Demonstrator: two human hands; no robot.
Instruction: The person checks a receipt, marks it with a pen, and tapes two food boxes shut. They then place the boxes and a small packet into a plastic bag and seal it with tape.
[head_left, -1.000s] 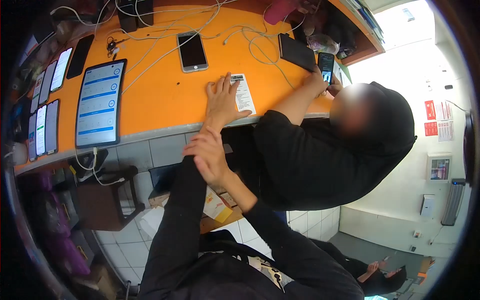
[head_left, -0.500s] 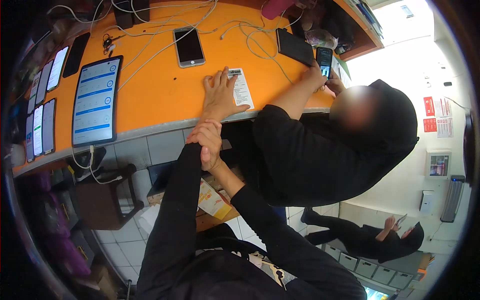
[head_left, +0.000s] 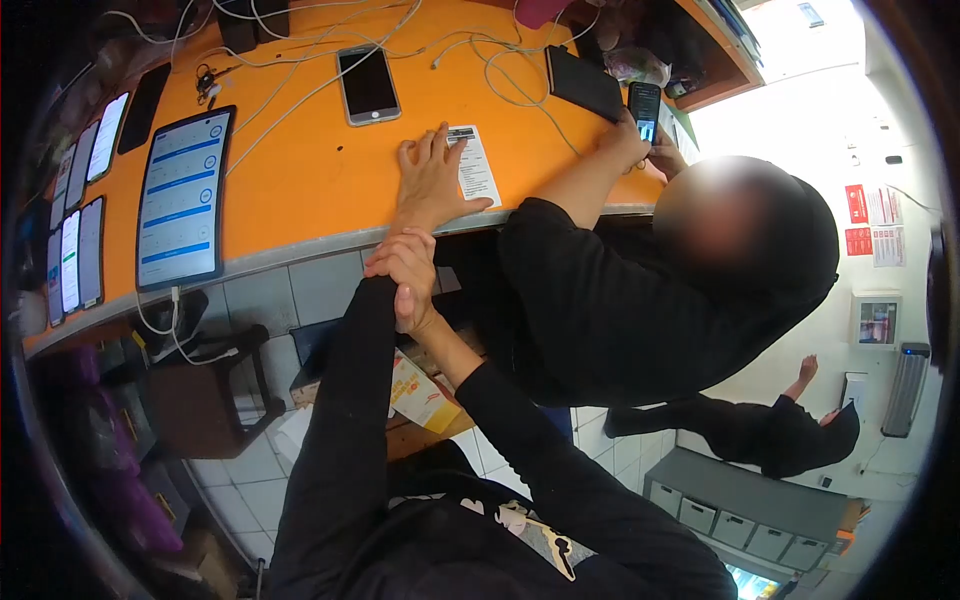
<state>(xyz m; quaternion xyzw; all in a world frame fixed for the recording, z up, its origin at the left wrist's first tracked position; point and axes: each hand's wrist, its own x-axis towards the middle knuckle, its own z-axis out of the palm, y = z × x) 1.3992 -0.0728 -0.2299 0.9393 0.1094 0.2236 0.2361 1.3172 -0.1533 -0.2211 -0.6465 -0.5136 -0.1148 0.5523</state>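
Observation:
My left hand (head_left: pixel 428 182) rests palm down on the orange desk, fingers spread, nothing gripped. Its thumb and index finger lie at the near side of a white printed card (head_left: pixel 478 172). Around my left wrist, my right hand (head_left: pixel 403 272) is closed. Above the card lies a phone (head_left: pixel 369 86) with a dark screen and pale border. Left of my hands is a large tablet (head_left: pixel 184 195) showing blue bars, with a white cable plugged into its lower end.
Several phones (head_left: pixel 106 135) line the desk's left end. Loose white cables and keys (head_left: pixel 207 84) lie at the back. A seated person in black (head_left: pixel 640 300) at my right holds a phone (head_left: pixel 644 112) beside a black case (head_left: pixel 583 84). Below the desk is a brown stool (head_left: pixel 205 390).
My hands keep the same hold while the view shifts slightly. In the background, a standing person has moved and now raises one hand near the wall; the flat object held before is out of sight.

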